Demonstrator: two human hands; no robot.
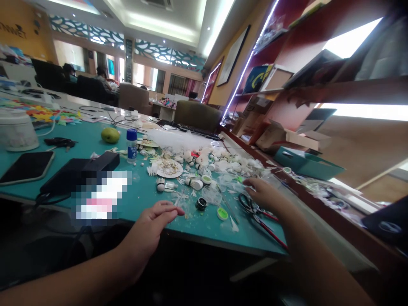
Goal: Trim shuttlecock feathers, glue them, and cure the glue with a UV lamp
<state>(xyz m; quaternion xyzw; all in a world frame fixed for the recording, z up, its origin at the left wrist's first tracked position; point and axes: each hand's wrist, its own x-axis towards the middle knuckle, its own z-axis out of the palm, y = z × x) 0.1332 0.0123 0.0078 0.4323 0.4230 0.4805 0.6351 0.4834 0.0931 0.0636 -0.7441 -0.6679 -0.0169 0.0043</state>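
- The left hand rests at the near edge of the teal counter, palm down, fingers loosely spread and pointing right; it grips nothing.
- The right hand reaches farther in with the forearm stretched along the right side, fingers extended and flat over the clutter, empty as far as the view shows.
- The scissors lie on the counter right beside and partly under the right hand, red handles toward the near edge, probably left there to be within easy reach.
- Small white feather pieces and scraps are scattered between the hands, near a plate of bits.
- A small black ring and a green lid sit between the two hands.
- A phone, a bottle and a green fruit stand well apart on the left, out of the working patch.
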